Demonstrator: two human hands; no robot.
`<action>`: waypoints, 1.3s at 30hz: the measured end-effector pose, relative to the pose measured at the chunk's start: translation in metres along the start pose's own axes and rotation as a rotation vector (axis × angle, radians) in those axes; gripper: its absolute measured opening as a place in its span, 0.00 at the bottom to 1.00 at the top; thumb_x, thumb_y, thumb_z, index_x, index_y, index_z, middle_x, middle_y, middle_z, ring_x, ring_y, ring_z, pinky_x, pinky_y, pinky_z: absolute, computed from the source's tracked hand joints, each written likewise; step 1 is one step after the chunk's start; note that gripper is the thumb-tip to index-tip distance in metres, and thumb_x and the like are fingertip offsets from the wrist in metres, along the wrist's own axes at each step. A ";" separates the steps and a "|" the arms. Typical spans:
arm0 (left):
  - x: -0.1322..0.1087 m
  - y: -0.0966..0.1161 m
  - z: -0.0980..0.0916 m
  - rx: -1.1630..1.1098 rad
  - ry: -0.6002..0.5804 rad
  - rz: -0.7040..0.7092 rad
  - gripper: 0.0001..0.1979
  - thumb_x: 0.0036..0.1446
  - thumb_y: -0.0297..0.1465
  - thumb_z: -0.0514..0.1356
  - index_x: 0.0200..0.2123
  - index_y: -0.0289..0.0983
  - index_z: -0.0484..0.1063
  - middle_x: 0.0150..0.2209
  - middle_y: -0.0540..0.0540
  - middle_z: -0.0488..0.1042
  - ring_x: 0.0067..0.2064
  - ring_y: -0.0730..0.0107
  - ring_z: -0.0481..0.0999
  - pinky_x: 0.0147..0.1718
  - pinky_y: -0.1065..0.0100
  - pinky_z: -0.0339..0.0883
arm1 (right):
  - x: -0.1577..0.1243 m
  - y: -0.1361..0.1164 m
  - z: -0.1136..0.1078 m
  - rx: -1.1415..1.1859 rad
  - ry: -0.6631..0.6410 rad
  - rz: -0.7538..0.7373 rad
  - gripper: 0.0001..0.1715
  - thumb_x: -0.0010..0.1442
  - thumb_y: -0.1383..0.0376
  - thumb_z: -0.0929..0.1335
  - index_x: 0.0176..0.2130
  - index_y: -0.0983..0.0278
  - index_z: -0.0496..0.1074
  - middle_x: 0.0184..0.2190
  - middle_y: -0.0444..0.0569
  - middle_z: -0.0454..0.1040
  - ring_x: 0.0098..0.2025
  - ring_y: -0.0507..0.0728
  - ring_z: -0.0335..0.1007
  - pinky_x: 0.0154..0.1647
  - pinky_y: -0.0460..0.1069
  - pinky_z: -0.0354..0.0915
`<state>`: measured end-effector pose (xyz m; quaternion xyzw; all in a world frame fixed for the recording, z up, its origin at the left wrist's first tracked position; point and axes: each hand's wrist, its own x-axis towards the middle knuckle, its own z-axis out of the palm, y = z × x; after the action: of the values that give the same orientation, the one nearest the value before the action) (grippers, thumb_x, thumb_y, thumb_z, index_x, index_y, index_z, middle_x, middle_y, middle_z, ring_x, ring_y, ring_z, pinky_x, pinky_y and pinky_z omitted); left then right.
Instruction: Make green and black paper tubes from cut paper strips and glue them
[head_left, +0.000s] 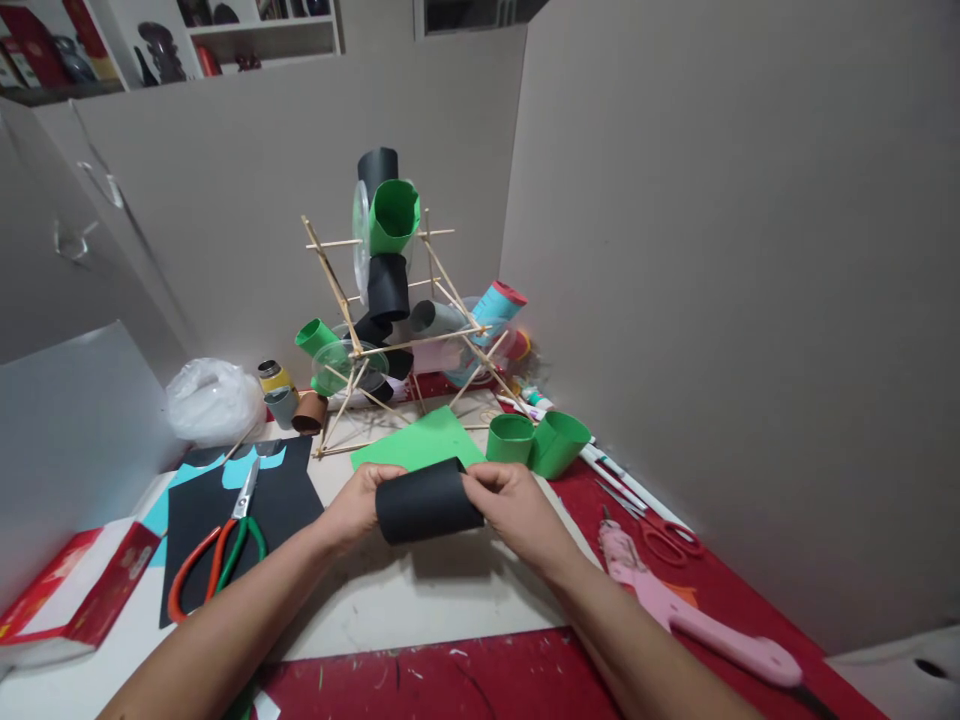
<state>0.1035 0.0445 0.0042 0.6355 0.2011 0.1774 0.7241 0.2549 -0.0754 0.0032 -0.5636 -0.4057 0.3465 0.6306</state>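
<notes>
A black paper tube (429, 502) lies nearly level between my hands, above the white board (442, 610). My left hand (361, 508) grips its left end, the fingertips partly hidden behind it. At the right end, my right hand (511, 500) pinches the rim between thumb and fingers. Just beyond the tube is a sheet of green paper (420, 440). Two green paper tubes, one round (511, 438) and one leaning (559, 443), stand to the right of that sheet. Behind them rises a wooden stick frame (420, 345) carrying plastic discs and black, green and blue tubes.
Large scissors (238, 530) with red and green handles rest on black paper (296, 500) at left, near a red box (79, 590). On the right are a pink glue gun (697, 620) and red scissors (667, 535). A plastic bag (214, 400) sits by the back wall.
</notes>
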 end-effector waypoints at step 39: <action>-0.006 0.015 -0.008 0.462 0.243 0.428 0.13 0.55 0.39 0.64 0.35 0.35 0.79 0.22 0.46 0.78 0.24 0.68 0.77 0.29 0.68 0.72 | 0.004 0.008 0.008 0.844 0.127 0.383 0.15 0.50 0.65 0.76 0.35 0.63 0.68 0.20 0.38 0.71 0.15 0.46 0.65 0.13 0.39 0.61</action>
<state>0.0942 0.0507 0.0189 0.7848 0.1829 0.3497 0.4778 0.2494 -0.0675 -0.0040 -0.3425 -0.0785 0.5562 0.7531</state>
